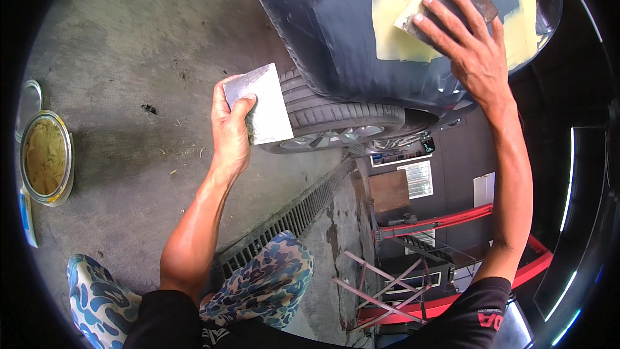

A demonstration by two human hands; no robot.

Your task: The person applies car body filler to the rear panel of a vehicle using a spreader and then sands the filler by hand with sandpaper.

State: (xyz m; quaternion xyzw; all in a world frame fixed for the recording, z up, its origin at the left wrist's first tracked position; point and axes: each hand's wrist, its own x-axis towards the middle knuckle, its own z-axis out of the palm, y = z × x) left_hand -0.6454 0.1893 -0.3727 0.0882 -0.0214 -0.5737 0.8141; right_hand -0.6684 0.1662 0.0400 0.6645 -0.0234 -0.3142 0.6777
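Observation:
My right hand [475,58] presses a flat metal filler spreader [445,0] against the car bumper [342,45], its fingers spread over the plate. Pale yellow body filler [397,32] coats the panel around and beneath the spreader. Lower and to the left, my left hand [229,123] grips a second metal spreader [268,106], thumb on top and the other fingers behind it. This plate is held apart from the car, in front of the tyre [342,113]. The spreader's edge under my right hand is partly hidden by the fingers.
An open round tin of yellowish filler [45,158] stands on the concrete floor at far left, with its lid [29,106] and a blue-and-white tube [27,216] close by. A drain grate [284,220] crosses the floor. Red lift frames [445,220] stand at the right.

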